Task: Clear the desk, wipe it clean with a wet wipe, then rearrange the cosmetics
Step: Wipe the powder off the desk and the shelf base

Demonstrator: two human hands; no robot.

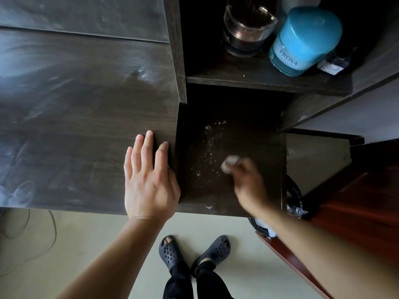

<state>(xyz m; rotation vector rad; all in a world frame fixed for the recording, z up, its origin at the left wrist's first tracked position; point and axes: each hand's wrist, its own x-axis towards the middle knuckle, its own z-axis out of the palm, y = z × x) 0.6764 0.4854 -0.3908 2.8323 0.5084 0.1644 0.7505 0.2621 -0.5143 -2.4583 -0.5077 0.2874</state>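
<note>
1. The left hand (149, 180) is laid flat on the desk (75, 104), fingers spread, holding nothing.
2. The wipe (229, 164) is pinched in the blurred right hand (248, 182), bunched on the crumb-strewn lower shelf (207, 190).
3. The wipe is judged soft, light and limp; no long axis can be told.
4. The bottle (302, 42) and jar (248, 24) are stood upright beyond.

Left hand (149, 180) flat on dark desk (75, 100). Right hand (246, 180), blurred, pinches white wipe (229, 164) on lower shelf (259, 147) amid white specks. Far right: glass jar (248, 26), blue PROYA bottle (302, 42).
</note>
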